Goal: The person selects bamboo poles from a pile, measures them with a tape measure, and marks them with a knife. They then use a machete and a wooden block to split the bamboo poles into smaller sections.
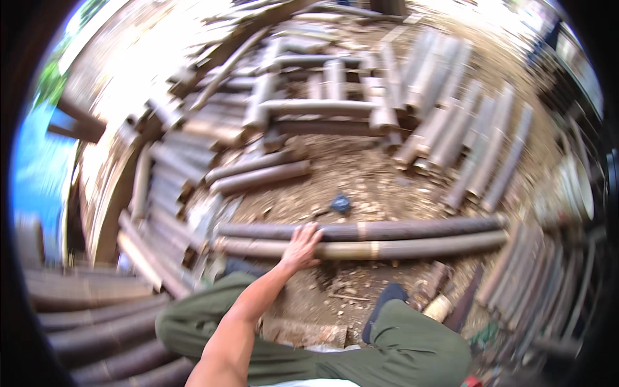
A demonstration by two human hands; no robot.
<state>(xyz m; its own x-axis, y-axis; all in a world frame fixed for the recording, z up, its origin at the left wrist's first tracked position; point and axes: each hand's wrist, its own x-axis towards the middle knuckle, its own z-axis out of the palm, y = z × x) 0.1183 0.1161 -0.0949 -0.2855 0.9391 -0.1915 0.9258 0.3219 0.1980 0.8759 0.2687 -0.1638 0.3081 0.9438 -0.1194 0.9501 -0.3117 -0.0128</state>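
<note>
Knees (419, 329) apart, left hand (302, 248) draped over two bamboo poles (438, 247) on the dirt (348, 284), can't tell if that grip's clenched; right's out of view. Imo press evenly across both so neither rolls toward that blue lump (340, 204).

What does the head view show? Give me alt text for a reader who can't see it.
The person's left hand lies across two long bamboo poles, a dark pole and a paler pole, side by side on littered earth. Bent knees in green trousers fill the foreground; shorter bamboo lengths lie beyond and to both sides.
</note>
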